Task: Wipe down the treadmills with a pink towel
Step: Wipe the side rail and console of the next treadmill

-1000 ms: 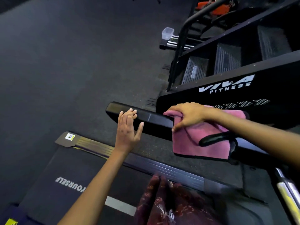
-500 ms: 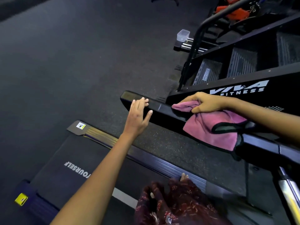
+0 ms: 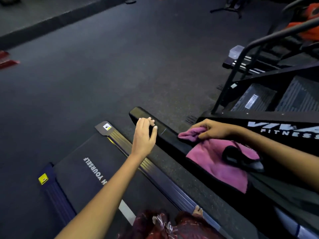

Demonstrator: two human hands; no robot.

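Note:
The pink towel [image 3: 217,163] drapes over the treadmill's black handrail [image 3: 169,135], most of it hanging down the near side. My right hand [image 3: 212,129] grips a bunched corner of the towel on top of the rail. My left hand [image 3: 144,135] is at the rail's free end, fingers straight and resting on it, thumb on the near side. Below lies the treadmill belt [image 3: 89,169] with white lettering and its ribbed side rail [image 3: 155,171].
A black stair-climber machine [image 3: 276,121] with "VIVA FITNESS" lettering and grey steps stands right behind the rail. A clear plastic box [image 3: 235,50] sits on equipment further back. Dark rubber gym floor [image 3: 103,66] spreads to the left. My patterned red clothing [image 3: 165,225] shows at the bottom.
My right hand has slid the bunched towel corner along the rail. My left hand stays at the rail's end. The camera view has shifted, showing more floor.

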